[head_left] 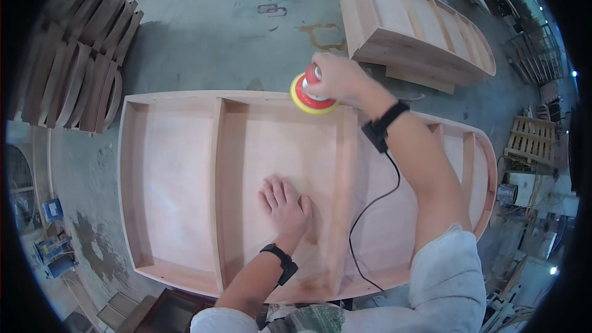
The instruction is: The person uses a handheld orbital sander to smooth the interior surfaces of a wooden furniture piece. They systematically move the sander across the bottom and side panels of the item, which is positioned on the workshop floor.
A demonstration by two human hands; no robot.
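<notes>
A long wooden cabinet frame (pixel 218 148) with a rounded right end lies in front of me, split by crosswise dividers. My right hand (pixel 340 78) grips a red and white orbital sander (pixel 313 91) with a yellow pad. The sander is at the far rail of the frame, tilted; whether its pad touches the wood I cannot tell. My left hand (pixel 285 205) rests with spread fingers on the pale panel in the middle compartment. Both wrists wear black bands, and a black cable runs from the right one across the frame.
A second, similar wooden frame (pixel 419 18) stands on the floor at the far right. Stacked dark wooden parts (pixel 80 68) are at the far left. Blue containers (pixel 53 209) lie at the left, and a wooden pallet (pixel 529 140) is on the right.
</notes>
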